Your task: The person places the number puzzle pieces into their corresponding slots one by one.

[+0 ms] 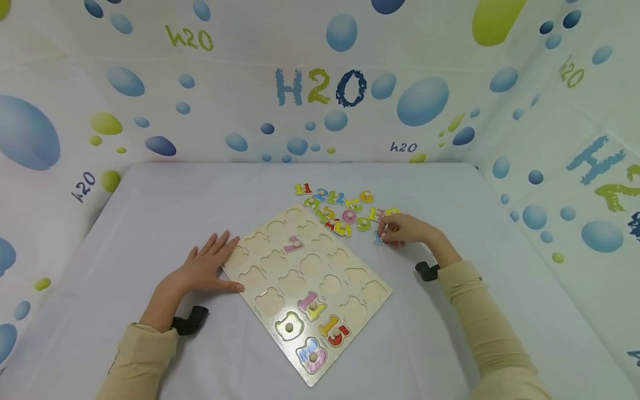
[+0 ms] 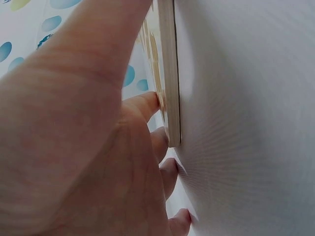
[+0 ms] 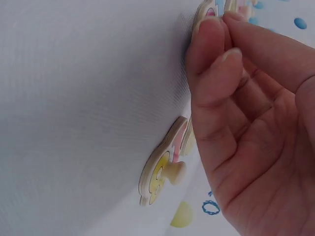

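Note:
A wooden number-puzzle board (image 1: 270,300) lies turned cornerwise on the table. My left hand (image 1: 205,271) rests with spread fingers on its left corner; the left wrist view shows the fingers along the board's edge (image 2: 172,88). Past the board's right edge, my right hand (image 1: 406,229) pinches a number piece with a blue 1 (image 1: 377,238), partly hidden by the fingers. Set in the board are a pink 7 piece (image 1: 291,245), an orange and red 15 piece (image 1: 339,336) and several others with knobs. Below the right hand's fingers in its wrist view lies a yellow-figured knobbed piece (image 3: 156,179).
Several loose number pieces lie close together behind the board, among them a yellow and red 11 piece (image 1: 303,189), a pink 0 piece (image 1: 348,217) and an orange 6 piece (image 1: 366,196). A white cloth (image 1: 190,194) covers the table, and a bubble-patterned curtain (image 1: 225,111) hangs behind.

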The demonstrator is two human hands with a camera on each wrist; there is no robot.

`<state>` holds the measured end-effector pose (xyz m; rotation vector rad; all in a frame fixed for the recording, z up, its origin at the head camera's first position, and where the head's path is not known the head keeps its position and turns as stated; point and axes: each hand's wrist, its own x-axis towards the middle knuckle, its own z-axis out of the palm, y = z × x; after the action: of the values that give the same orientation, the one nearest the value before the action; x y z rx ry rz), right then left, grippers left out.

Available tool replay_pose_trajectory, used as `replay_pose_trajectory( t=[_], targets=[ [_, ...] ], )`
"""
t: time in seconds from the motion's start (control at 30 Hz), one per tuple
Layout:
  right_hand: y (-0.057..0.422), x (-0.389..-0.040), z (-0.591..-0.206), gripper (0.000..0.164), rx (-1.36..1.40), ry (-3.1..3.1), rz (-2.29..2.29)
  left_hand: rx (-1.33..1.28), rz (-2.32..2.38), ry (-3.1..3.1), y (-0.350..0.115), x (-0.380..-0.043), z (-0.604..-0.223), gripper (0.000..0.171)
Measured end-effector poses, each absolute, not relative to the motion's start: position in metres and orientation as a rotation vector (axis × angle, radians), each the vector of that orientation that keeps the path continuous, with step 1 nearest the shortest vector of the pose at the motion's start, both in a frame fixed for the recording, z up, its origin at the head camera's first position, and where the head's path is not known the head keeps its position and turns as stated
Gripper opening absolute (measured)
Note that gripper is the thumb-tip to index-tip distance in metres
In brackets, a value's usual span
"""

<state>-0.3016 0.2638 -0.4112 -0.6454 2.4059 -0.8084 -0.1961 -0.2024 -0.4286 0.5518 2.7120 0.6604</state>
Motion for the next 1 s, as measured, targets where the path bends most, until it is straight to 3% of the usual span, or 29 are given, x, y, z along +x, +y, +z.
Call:
replay_pose_trajectory(
  t=[0.33, 0.57, 1.0],
  targets=[
    [0.266, -0.292, -0.414, 0.009, -0.579, 2.453, -0.840, 0.570, 0.648, 2.726, -0.209, -0.203, -0.448, 0.114],
    [0.259, -0.275, -0.413, 0.013, -0.542, 2.439, -1.046, 0.556, 0.647, 2.716, -0.201, -0.196, -0.430, 0.109],
    [0.222, -0.214, -0.425, 0.012, -0.548, 2.195, -1.310, 0.574, 0.679, 2.737, -0.203, -0.196, -0.431, 0.109]
  ],
)
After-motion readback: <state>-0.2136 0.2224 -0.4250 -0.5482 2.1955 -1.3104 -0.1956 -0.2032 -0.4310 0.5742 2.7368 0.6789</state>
